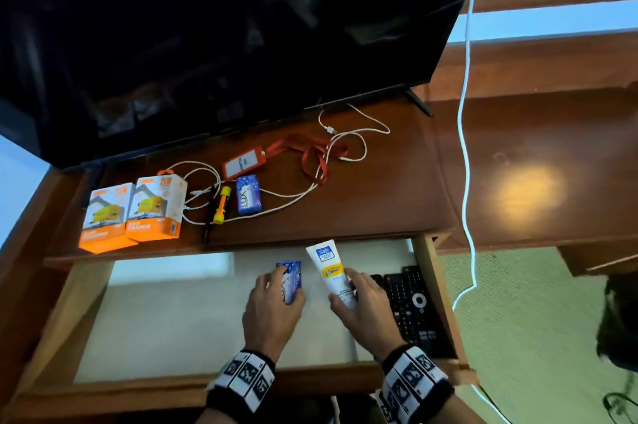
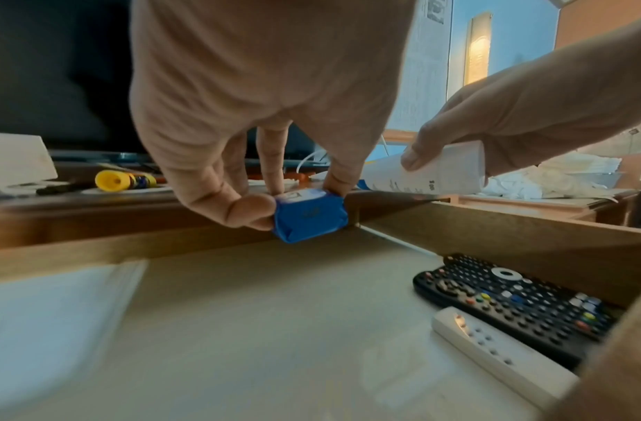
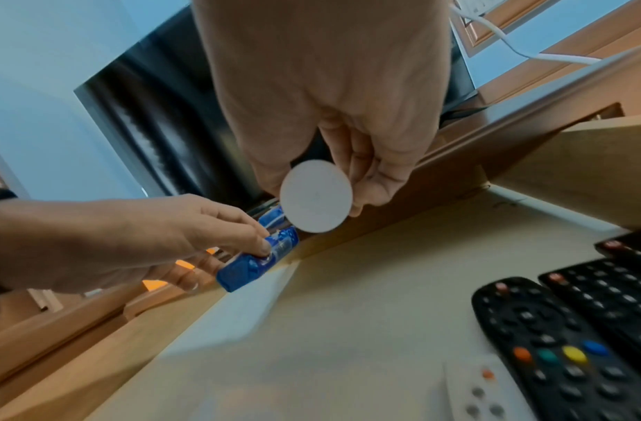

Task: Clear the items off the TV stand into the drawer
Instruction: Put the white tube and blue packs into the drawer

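Two items are on their way into the open drawer at once. Low in the centre of the head view, the left hand pinches a small blue soap packet between thumb and fingertips, and the right hand curls round a white tube with a yellow label. Both seem to hang above the pale drawer floor, not yet set down, with the tube's cap end pointing back toward the wrist. Black remotes and a white remote lie at the drawer's right side.

So the step in hand looks like lowering and releasing this pair. The next move calls for dropping both onto the bare floor left of the remotes, then loosening the fingers.

Higher in the frame, the TV stand holds two orange charger boxes, a yellow torch, a second blue soap packet, an orange lanyard card and white cables, so most of the clearing remains
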